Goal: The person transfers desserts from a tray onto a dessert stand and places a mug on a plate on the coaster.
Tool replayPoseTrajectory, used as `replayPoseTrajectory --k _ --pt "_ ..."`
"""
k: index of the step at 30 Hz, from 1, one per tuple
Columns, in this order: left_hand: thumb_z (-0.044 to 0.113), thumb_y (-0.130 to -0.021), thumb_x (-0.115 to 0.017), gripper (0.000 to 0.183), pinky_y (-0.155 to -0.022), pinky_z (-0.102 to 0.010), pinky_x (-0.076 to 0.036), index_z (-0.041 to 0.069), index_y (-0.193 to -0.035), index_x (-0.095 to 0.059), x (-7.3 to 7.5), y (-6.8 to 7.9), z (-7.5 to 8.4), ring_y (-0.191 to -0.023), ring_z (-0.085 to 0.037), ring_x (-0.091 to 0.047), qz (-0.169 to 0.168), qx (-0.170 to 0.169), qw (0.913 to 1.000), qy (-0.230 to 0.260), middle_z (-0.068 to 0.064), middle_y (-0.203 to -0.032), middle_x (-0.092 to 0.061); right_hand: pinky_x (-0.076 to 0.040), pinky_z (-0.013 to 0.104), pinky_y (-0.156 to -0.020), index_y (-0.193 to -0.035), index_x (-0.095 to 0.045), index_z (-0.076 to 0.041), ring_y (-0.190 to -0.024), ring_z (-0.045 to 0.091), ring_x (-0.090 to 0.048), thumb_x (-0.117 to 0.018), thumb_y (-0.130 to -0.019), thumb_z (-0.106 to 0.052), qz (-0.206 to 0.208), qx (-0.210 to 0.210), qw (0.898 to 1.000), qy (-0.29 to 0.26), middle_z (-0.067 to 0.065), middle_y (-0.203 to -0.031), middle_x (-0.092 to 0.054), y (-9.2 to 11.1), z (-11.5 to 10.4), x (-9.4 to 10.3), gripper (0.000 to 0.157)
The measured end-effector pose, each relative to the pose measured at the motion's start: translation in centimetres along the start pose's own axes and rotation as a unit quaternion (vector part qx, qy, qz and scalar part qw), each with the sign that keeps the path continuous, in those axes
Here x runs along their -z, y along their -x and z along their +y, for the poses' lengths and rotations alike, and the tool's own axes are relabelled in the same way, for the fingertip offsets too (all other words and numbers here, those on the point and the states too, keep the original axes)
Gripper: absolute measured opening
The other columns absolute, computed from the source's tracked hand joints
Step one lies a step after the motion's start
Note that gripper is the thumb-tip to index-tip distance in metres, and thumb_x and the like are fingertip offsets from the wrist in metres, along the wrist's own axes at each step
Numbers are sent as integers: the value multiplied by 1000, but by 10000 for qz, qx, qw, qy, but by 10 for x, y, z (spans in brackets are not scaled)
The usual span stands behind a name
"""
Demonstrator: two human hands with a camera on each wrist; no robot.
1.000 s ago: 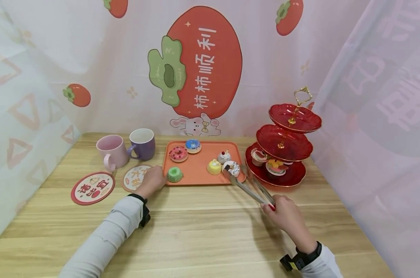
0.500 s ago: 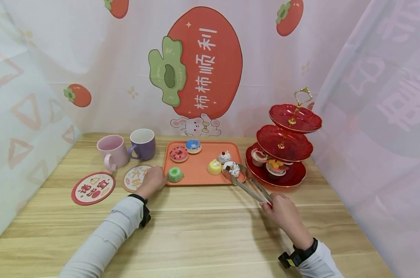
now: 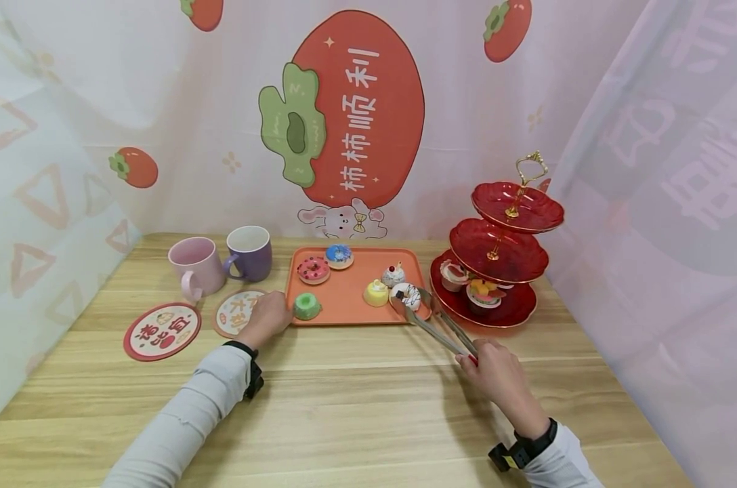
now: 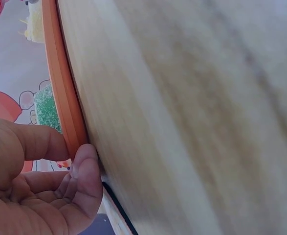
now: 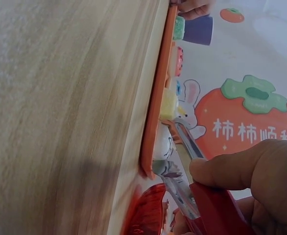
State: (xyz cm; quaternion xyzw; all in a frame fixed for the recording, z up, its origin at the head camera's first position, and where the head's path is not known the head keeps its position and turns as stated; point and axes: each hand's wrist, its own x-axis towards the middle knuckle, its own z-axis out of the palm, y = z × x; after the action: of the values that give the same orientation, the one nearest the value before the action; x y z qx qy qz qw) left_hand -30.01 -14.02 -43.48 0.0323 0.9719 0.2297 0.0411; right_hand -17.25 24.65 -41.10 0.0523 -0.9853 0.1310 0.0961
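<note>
At the tray's near left corner, my left hand (image 3: 265, 317) pinches the rim of the orange tray (image 3: 343, 291) between thumb and fingers. My right hand (image 3: 498, 374) holds metal tongs (image 3: 435, 333) by their red handle (image 5: 216, 208). The tips stand on either side of a white doughnut (image 3: 408, 297) with dark drizzle at the tray's right end. Beside that doughnut sit a yellow cake (image 3: 376, 293) and a white cake with a cherry (image 3: 393, 275). A green ring cake (image 3: 307, 306), a pink doughnut (image 3: 313, 270) and a blue doughnut (image 3: 339, 256) lie towards the left.
To the right rises a red three-tier stand (image 3: 499, 251), cupcakes (image 3: 484, 293) on its bottom plate. A pink mug (image 3: 198, 266) and a purple mug (image 3: 253, 254) stand at the back left. Two round coasters (image 3: 164, 331) lie in front of them.
The right hand has shifted slightly left with the tongs, and their arms have come a little closer together around the white doughnut. The left hand and tray stay in place.
</note>
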Motion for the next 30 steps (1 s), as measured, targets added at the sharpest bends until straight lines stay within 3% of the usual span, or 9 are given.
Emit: replayPoseTrajectory --k 13,19,25,30 --pt "6 -86 -55 18 -54 -33 -38 2 -68 -51 1 1 1 -57 -23 -46 -24 37 10000 -42 -8 -63 -48 -28 33 -46 -63 -44 -12 -51 17 -35 -72 -80 -19 438 335 9985 -48 0 -58 -34 5 1 9 34" --pt "6 -85 -56 19 -53 -32 -38 2 -67 -51 1 1 2 -57 -22 -45 -64 61 10000 -10 -8 -62 -47 -27 31 -46 -66 -47 -12 -50 15 -34 -71 -81 -20 376 314 9987 -138 -1 -57 -34 5 0 21 29" --pt "6 -85 -56 18 -54 -33 -38 2 -68 -51 2 1 2 -58 -23 -46 -77 13 10000 0 -8 -63 -48 -30 32 -45 -84 -61 -6 -52 15 -38 -71 -81 -18 343 297 9986 -276 -1 -60 -43 6 0 33 16" --pt "5 -85 -56 18 -53 -33 -38 2 -68 -51 3 2 3 -58 -22 -46 -102 23 9999 -4 -8 -63 -48 -34 33 -45 -101 -64 -4 -53 17 -43 -73 -79 -17 527 409 9973 -305 4 -65 -52 7 -1 47 28"
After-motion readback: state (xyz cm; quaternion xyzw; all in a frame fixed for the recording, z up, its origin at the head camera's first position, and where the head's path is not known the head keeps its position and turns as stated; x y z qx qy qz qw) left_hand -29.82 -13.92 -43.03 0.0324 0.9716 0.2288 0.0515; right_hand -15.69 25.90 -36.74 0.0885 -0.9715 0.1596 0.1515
